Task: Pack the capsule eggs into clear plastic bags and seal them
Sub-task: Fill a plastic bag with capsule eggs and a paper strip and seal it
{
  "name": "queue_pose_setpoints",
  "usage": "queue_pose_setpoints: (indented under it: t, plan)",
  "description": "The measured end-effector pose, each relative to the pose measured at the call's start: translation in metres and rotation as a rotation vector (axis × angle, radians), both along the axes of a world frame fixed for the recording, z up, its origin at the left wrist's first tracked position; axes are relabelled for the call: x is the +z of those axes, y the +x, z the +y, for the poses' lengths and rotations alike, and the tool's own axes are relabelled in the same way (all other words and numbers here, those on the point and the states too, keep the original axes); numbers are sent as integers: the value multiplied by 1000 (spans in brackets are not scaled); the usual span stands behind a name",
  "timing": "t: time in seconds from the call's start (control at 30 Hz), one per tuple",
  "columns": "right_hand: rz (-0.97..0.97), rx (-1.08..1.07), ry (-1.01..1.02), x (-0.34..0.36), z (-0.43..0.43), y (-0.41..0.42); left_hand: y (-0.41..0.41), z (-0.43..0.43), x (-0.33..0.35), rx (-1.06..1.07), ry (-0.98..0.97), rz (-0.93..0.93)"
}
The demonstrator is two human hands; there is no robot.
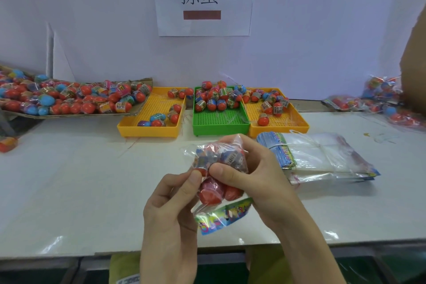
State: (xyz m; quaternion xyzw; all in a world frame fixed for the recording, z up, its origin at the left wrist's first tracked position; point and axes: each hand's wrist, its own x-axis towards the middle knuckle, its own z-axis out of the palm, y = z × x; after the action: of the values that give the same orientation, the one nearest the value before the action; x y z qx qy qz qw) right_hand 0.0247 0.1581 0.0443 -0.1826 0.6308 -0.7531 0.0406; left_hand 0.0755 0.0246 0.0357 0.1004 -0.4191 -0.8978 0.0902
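Observation:
A clear plastic bag filled with several red and blue capsule eggs is held above the table's near middle. My left hand pinches the bag from the left with thumb and fingers. My right hand grips it from the right, fingers curled behind and thumb pressed on the front. A colourful printed header card hangs at the bag's lower end. A stack of empty clear bags with printed cards lies just to the right of my hands.
Two yellow trays and a green tray hold loose eggs at the back. A cardboard sheet heaped with eggs sits far left. Filled bags pile up at far right. One egg lies at the left edge.

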Motion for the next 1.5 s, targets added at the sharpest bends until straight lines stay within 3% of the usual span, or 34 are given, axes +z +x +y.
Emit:
queue_pose_setpoints:
  t: [0.17,0.33,0.53,0.77,1.1,1.5]
  plan:
    - [25,-6,-5,-2,-2,0,0,0,0,11,3,-18]
    - [-69,144,-33,-2,5,-2,0,-2,-2,-42,76,-33]
    - [-21,34,-40,-6,4,-5,-2,-5,-3,-92,141,-72]
    - [-61,75,-64,-6,-5,-4,-1,-9,-4,-120,154,-58]
    - [-135,117,-291,-8,-17,-2,0,-3,-3,-226,276,-3]
    - [-219,115,-409,-8,-25,1,-1,4,-7,-243,397,28]
